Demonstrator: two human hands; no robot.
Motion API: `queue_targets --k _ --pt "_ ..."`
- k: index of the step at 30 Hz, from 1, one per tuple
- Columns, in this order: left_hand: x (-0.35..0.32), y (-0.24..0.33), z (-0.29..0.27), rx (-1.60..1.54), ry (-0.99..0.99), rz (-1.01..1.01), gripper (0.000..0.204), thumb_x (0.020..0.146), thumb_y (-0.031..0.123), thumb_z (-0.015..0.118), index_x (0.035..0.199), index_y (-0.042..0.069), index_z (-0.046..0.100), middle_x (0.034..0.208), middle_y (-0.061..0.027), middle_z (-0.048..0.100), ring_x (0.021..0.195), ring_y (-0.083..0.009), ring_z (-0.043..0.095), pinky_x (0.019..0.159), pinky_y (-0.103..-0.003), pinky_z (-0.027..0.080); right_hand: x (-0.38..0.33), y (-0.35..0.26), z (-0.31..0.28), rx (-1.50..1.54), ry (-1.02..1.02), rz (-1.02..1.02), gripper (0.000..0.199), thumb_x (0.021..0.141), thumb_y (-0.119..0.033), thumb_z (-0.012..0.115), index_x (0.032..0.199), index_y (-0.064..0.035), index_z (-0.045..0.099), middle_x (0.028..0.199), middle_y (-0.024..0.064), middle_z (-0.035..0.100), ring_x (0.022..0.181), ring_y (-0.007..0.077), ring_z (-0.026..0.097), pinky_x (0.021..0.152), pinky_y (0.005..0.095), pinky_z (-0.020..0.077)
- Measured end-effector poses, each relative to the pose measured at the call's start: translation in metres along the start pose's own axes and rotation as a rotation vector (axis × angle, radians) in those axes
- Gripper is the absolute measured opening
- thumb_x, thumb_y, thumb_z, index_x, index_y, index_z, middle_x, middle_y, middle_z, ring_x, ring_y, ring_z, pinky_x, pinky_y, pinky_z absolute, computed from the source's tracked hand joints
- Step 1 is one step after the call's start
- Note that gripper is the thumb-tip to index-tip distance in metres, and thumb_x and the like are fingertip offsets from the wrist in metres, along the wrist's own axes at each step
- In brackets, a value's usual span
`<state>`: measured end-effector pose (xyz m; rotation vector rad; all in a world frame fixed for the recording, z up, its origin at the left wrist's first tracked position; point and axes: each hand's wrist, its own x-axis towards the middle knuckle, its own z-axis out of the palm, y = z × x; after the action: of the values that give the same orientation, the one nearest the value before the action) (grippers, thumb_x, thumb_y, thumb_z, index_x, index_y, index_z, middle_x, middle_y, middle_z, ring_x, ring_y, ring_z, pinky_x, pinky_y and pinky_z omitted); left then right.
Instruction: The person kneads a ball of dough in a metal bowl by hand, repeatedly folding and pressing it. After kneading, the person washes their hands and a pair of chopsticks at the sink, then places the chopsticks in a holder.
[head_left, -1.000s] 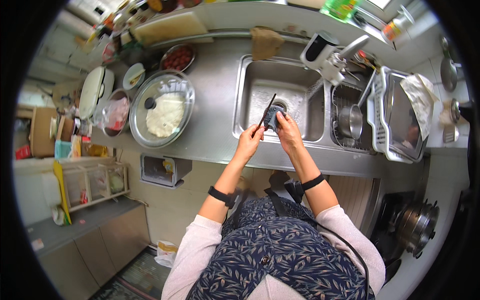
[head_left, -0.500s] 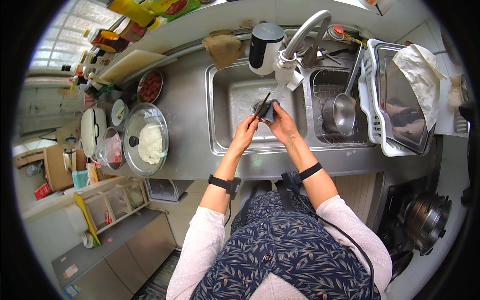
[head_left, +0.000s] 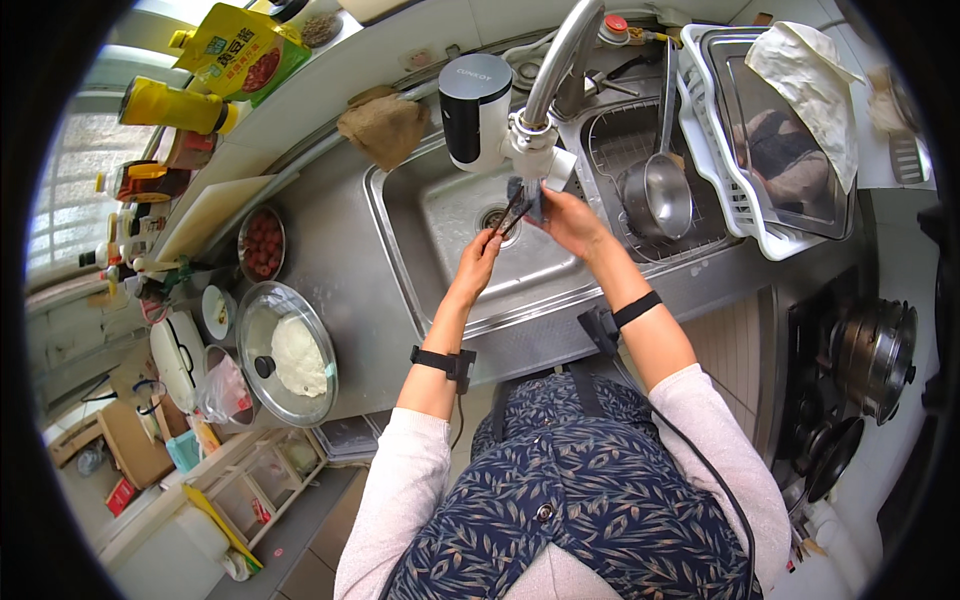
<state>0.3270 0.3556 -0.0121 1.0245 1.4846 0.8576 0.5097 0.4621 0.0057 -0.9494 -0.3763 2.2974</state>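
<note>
Over the steel sink (head_left: 402,290), my left hand (head_left: 479,262) pinches the near ends of thin dark chopsticks (head_left: 517,216), which point up and away toward the tap. My right hand (head_left: 570,224) is closed around a dark grey cloth (head_left: 535,204) right below the tap's white nozzle (head_left: 530,148). The cloth lies against the chopsticks. Water seems to run from the nozzle onto it. My right fingertips are partly hidden behind the cloth.
A black-and-white cylindrical device (head_left: 474,110) stands behind the sink. To the right are a small saucepan (head_left: 662,198) on a wire rack and a white dish basket (head_left: 722,165). On the left counter sit a glass-lidded bowl of dough (head_left: 300,355) and a bowl of red balls (head_left: 262,245).
My view has turned and shifted, so the sink appears tilted and farther left. Both hands have moved closer under the nozzle, and the cloth has moved up along the chopsticks.
</note>
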Motion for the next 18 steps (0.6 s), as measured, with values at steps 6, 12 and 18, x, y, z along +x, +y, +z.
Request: queue_targets --k 6,12,18 --pt "0.001 -0.011 0.0 0.092 -0.04 0.02 0.024 0.096 0.021 0.052 0.107 0.001 0.061 0.093 -0.0038 0.062 0.087 -0.0127 0.053 0.079 -0.026 0.042 0.003 0.009 0.006 -0.2 0.151 0.068 0.022 0.096 -0.022 0.045 0.106 -0.0097 0.061 0.099 0.0007 0.065 0.096 0.0121 0.058 0.087 0.0333 0.045" --pt "0.002 -0.013 -0.013 0.171 -0.053 0.059 0.023 0.096 0.021 0.05 0.104 0.002 0.061 0.088 -0.0025 0.059 0.082 -0.012 0.05 0.077 -0.026 0.041 -0.005 0.01 0.01 -0.155 0.013 -0.238 0.03 0.097 -0.029 0.047 0.111 -0.0063 0.06 0.103 0.0008 0.064 0.096 0.0104 0.057 0.088 0.028 0.0416" --pt "0.001 -0.015 -0.015 0.255 -0.082 0.074 0.022 0.096 0.02 0.05 0.103 0.002 0.061 0.086 -0.0039 0.06 0.084 -0.0127 0.051 0.078 -0.027 0.041 0.006 0.008 0.007 -0.307 0.084 -0.088 0.029 0.096 -0.025 0.049 0.113 -0.0036 0.059 0.105 0.0025 0.064 0.094 0.0122 0.059 0.088 0.0302 0.0435"
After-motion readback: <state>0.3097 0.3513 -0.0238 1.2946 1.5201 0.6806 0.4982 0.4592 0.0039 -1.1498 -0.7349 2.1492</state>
